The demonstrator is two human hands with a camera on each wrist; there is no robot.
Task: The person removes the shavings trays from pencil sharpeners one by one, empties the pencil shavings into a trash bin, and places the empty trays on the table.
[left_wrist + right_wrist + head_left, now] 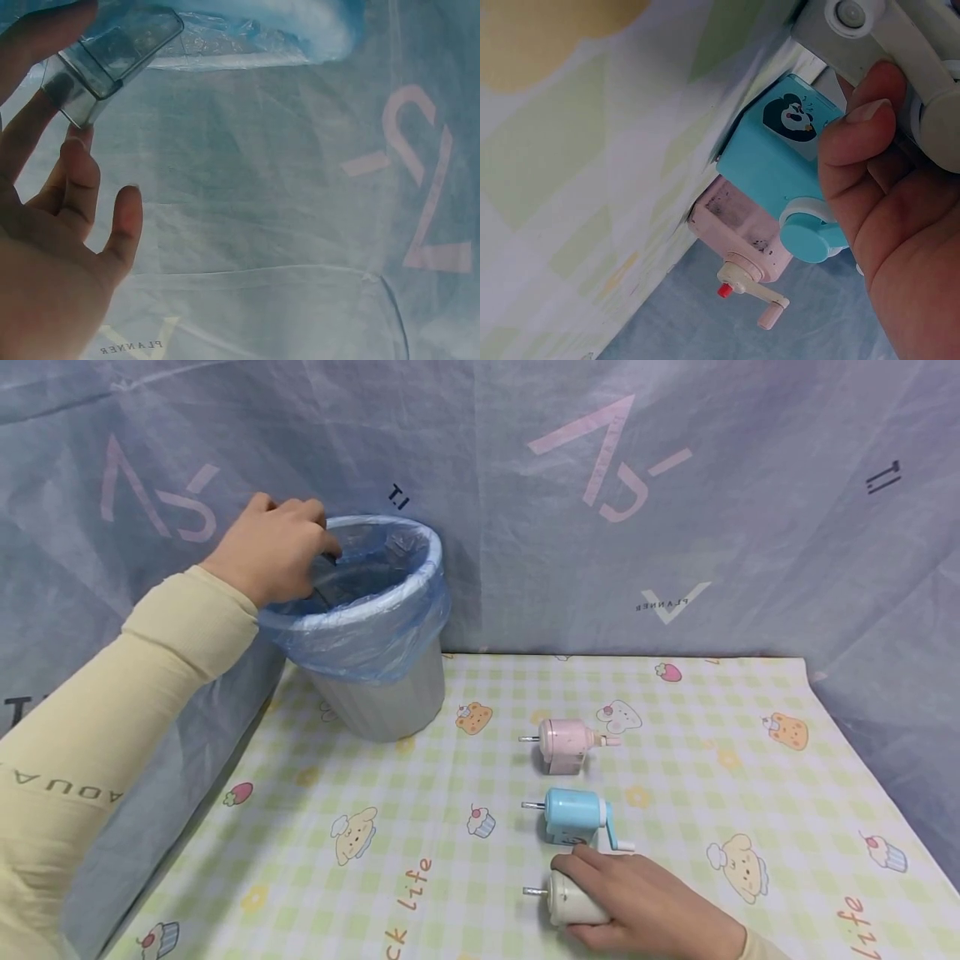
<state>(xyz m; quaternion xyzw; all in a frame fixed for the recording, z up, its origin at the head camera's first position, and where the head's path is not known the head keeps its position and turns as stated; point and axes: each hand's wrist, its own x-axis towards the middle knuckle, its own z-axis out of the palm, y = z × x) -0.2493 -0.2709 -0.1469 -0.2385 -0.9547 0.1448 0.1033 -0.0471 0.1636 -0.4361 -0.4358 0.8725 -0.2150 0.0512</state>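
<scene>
Left hand only pinches that clear box, so it could slip; right hand grips the pale sharpener.

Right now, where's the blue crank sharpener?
In the head view, the blue sharpener stands right of centre on the checked cloth, between the pink sharpener behind it and the cream sharpener that the right hand grips in front.

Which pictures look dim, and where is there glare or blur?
Head view: brightest, light fairly even. Left wrist: dim, bare left hand shaded, pale highlights on the blue translucent plastic bin liner. Right wrist: dim too, the yellow printed patch at upper left soft and blurred.
</scene>
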